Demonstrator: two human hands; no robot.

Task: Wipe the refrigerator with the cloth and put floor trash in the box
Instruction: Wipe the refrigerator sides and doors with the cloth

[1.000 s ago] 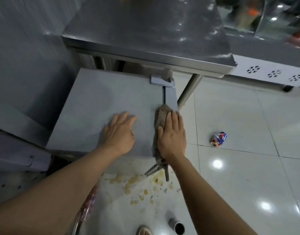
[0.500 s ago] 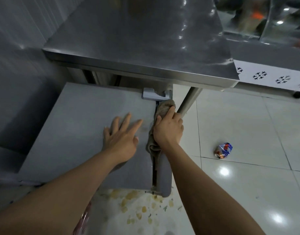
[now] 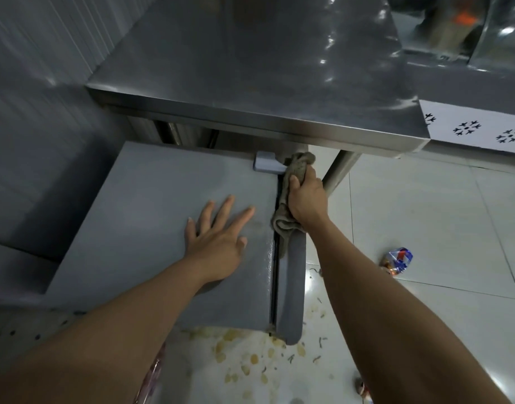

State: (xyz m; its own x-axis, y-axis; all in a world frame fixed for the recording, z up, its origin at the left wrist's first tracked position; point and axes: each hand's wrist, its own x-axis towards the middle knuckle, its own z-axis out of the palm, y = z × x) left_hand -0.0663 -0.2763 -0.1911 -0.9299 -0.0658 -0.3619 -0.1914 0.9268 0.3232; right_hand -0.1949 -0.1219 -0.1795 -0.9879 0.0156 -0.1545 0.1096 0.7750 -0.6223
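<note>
Beneath the steel tabletop (image 3: 250, 68), the right hand (image 3: 307, 199) grips the brown cloth (image 3: 294, 173) against the grey refrigerator (image 3: 151, 217) by its hinge, the left hand (image 3: 218, 237) lies flat, fingers spread (a crumpled wrapper (image 3: 396, 260) lies on the floor (image 3: 425, 217)).

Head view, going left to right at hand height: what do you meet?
Left hand flat on the fridge top → cloth along the door seam → right hand gripping the cloth → wrapper on the floor.
</note>
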